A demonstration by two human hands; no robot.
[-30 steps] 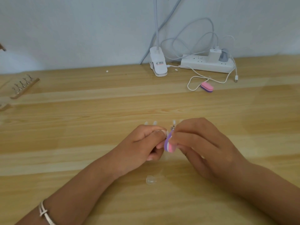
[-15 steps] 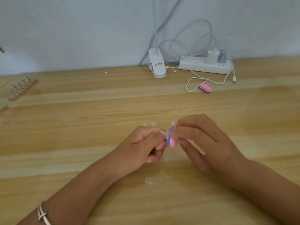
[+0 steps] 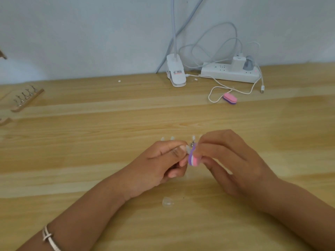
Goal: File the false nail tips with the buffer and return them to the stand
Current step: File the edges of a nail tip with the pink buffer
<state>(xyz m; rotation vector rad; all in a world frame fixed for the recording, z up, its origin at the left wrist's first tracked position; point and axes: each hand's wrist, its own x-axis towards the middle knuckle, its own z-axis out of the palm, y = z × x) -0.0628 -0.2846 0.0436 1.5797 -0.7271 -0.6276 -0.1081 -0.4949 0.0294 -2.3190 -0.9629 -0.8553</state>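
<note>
Filing stage, likely: left hand (image 3: 159, 161) pinches nail tip (image 3: 188, 149), edge exposed; right hand (image 3: 233, 160) grips buffer (image 3: 193, 158) against it. Stand tips (image 3: 171, 138) just behind; loose tip (image 3: 167, 201) on surface (image 3: 90, 160).

**Hands mid-table, stand far left**

On the table (image 3: 90, 160), the left hand (image 3: 159, 163) and right hand (image 3: 232, 160) meet at the middle, with the buffer (image 3: 193, 158) between them. A loose nail tip (image 3: 167, 201) lies before them; more tips (image 3: 171, 138) stand just behind. The stand (image 3: 27, 99) sits far left, at the back. A lamp clamp (image 3: 176, 75) and, right of it, a power strip (image 3: 230, 74) lie by the wall.
</note>
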